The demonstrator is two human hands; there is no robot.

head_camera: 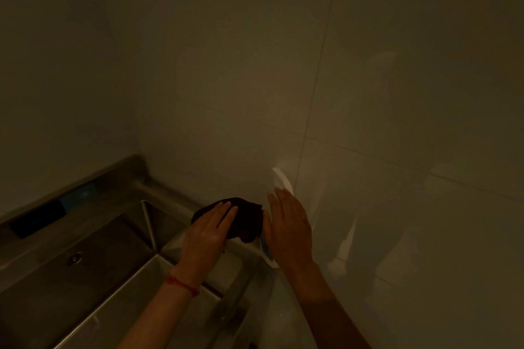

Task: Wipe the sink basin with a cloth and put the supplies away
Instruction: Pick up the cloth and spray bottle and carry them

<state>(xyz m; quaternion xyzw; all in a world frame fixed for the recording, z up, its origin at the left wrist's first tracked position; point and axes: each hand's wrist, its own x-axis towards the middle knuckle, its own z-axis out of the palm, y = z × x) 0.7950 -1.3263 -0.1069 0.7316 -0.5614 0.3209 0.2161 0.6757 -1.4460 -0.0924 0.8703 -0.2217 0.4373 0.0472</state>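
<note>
The scene is dim. A dark cloth [243, 218] lies bunched on the right rim of a steel sink [93, 272], close to the tiled wall. My left hand [208, 232] lies flat on the cloth with straight fingers. My right hand [286, 228] is held edge-on just right of the cloth, fingers straight, against a white and blue object [280, 181] that stands beside the wall. Most of that object is hidden behind the hand. The sink basin has a round drain [75, 258].
A dark flat item [37, 221] and a blue one [79, 195] lie on the sink's back ledge at the left. Tiled walls [368, 93] meet in a corner behind the sink. The floor shows at the lower right.
</note>
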